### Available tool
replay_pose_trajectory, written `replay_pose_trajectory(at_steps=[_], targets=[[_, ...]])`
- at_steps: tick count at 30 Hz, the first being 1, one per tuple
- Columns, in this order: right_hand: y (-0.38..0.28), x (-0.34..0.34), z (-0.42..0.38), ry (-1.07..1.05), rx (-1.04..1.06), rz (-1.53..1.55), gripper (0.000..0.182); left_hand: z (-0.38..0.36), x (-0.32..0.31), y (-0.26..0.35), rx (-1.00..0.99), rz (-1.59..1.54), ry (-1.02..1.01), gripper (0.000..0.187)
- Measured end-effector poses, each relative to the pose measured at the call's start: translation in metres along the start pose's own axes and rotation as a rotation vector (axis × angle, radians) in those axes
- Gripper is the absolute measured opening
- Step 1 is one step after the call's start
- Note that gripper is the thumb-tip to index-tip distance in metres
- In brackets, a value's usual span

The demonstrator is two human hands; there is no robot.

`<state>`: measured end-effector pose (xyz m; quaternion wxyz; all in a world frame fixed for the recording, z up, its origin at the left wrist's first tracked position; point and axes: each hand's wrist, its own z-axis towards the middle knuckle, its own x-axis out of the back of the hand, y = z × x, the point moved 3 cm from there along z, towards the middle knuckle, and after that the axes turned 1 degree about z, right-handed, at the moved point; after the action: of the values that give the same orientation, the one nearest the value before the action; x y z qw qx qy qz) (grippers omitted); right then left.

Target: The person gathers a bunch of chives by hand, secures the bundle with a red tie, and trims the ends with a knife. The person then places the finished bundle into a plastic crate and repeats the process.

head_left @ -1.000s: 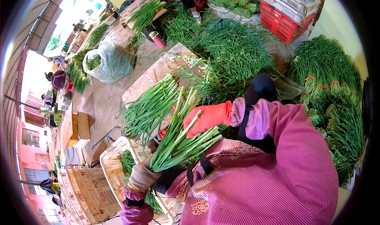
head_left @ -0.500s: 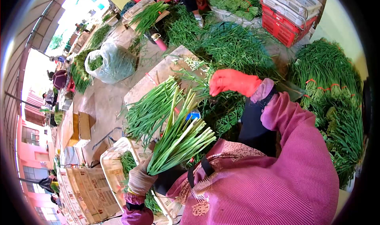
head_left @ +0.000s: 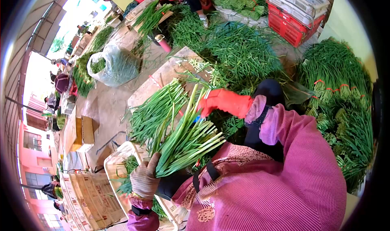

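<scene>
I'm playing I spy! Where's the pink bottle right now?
In the head view, the pink bottle is left of centre near the top, between the plastic bag and a leafy pile.

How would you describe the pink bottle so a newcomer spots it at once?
Find the bulging plastic bag on the floor. Between it and the heap of greens is the pink bottle. Its smooth pink body and pale top set it apart from the greens nearby.
</scene>
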<state>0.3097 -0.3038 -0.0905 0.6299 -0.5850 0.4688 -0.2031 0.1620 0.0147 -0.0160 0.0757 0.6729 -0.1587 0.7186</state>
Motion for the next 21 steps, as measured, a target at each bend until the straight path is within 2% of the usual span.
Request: replay_pose_trajectory(at_steps=[1, 2, 3, 4, 5, 6, 7, 9, 11, 13, 15, 16, 18, 19, 21], targets=[[-0.006, 0.008, 0.000, 0.112, 0.006, -0.034, 0.025, 0.000, 0.002, 0.000, -0.011, 0.039, 0.010, 0.056], [-0.009, 0.030, 0.006, 0.210, 0.073, -0.035, 0.021, 0.000, 0.003, 0.000, -0.022, 0.079, 0.020, 0.054], [-0.013, 0.060, 0.008, 0.287, 0.251, -0.081, 0.024, -0.001, 0.003, -0.001, -0.019, 0.079, 0.021, 0.054], [-0.025, 0.085, 0.005, 0.458, 0.262, -0.116, 0.022, -0.002, 0.004, -0.003, -0.025, 0.127, 0.049, 0.054], [-0.039, 0.112, 0.000, 0.548, 0.374, -0.344, 0.024, -0.003, 0.006, -0.005, -0.031, 0.175, 0.074, 0.053], [-0.049, 0.127, -0.009, 0.878, 0.303, -0.949, 0.025, -0.006, 0.003, -0.008, -0.027, 0.185, 0.083, 0.050], [-0.063, 0.119, -0.021, 1.110, 0.511, -1.472, 0.028, -0.006, 0.002, -0.009, -0.023, 0.185, 0.086, 0.050], [-0.065, 0.111, -0.016, 0.987, 0.706, -1.347, 0.029, -0.006, 0.002, -0.008, -0.059, 0.276, 0.113, 0.049], [-0.072, 0.062, -0.013, 0.518, 0.476, -1.007, 0.037, -0.005, -0.003, -0.009, -0.095, 0.288, 0.135, 0.048], [-0.062, 0.017, -0.011, 0.187, 0.327, -0.949, 0.047, -0.004, -0.003, -0.006, -0.131, 0.304, 0.158, 0.048], [-0.052, -0.008, -0.006, -0.026, 0.214, -1.054, 0.054, -0.004, 0.002, -0.002, -0.143, 0.359, 0.172, 0.046], [-0.049, -0.018, -0.005, -0.080, 0.200, -1.061, 0.055, -0.005, 0.002, -0.002, -0.144, 0.360, 0.169, 0.046], [-0.049, -0.024, -0.003, -0.140, 0.130, -1.032, 0.055, -0.007, 0.006, -0.002, -0.172, 0.368, 0.290, 0.047], [-0.046, -0.025, -0.003, -0.199, 0.059, -1.005, 0.056, -0.008, 0.006, -0.003, -0.170, 0.368, 0.290, 0.047], [-0.038, -0.027, -0.001, -0.212, 0.077, -0.967, 0.054, -0.011, 0.006, -0.005, -0.148, 0.374, 0.278, 0.048]])
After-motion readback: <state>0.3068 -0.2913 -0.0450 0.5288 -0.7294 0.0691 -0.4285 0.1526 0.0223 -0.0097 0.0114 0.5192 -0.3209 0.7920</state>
